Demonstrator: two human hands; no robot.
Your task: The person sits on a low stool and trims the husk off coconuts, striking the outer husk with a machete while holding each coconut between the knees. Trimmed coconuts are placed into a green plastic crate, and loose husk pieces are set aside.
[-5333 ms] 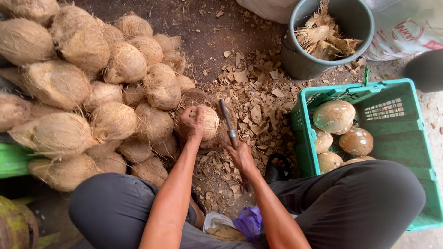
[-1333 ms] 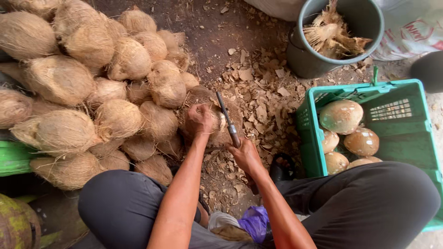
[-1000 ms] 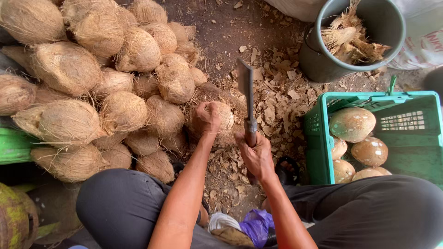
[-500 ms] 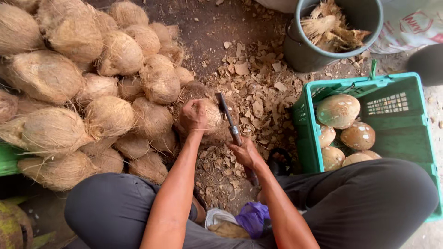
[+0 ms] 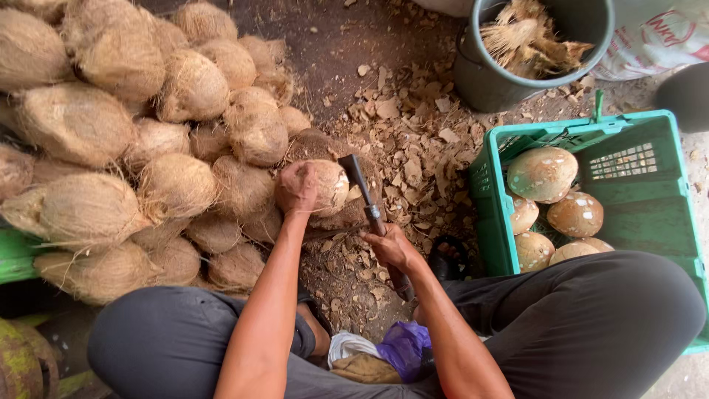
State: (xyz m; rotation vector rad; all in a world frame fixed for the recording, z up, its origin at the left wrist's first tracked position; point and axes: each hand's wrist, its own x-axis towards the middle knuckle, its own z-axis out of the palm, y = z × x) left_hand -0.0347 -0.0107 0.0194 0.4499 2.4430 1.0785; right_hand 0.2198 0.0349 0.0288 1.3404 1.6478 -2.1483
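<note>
The ground [image 5: 347, 52] is dark packed earth, and pale husk chips [image 5: 413, 148] cover it thickly between the green plastic crate [image 5: 642, 214] and the coconut in work. The person sits low, knees in dark grey trousers at both sides of this small patch, so free room is narrow. Left of the crate, past the chips, a big heap of hairy brown coconuts [image 5: 133, 148] closes the whole side. Above the crate stands a grey-green bucket [image 5: 487, 77] with fibrous husk scraps inside. Beside the bucket, at the picture edge, lies a white sack [image 5: 657, 44] with red print.

The left hand [image 5: 298, 188] presses on the half-peeled coconut [image 5: 325, 186], fingers curled together over its top; the coconut rests on the ground just beside the heap. The right hand [image 5: 391, 247] has its fingers wrapped tight around the handle of a cleaver [image 5: 358, 177], whose blade touches the coconut's side. Inside the crate lie peeled coconuts [image 5: 543, 174], smooth and tan.
</note>
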